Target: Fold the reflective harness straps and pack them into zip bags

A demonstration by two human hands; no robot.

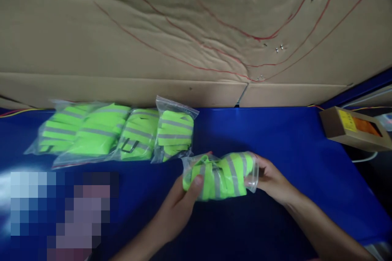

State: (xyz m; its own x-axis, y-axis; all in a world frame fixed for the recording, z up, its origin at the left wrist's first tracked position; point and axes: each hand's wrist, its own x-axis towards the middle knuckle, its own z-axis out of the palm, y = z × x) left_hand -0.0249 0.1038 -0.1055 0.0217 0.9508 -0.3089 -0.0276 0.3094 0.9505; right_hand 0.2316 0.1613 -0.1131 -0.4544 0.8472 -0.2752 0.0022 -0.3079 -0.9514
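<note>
A neon green strap bundle with grey reflective stripes, inside a clear plastic bag (221, 175), is held just above the blue table (281, 138). My left hand (179, 204) grips the bag's left end, thumb on top. My right hand (269, 179) closes on the bag's right end, where the clear plastic mouth sticks out. Both hands are curled round the bag.
Several bagged green strap bundles (116, 132) lie in a row at the back left of the table. A cardboard wall (183, 32) with red lines stands behind. A small brown box (355, 128) sits at the right edge. A blurred patch covers the lower left.
</note>
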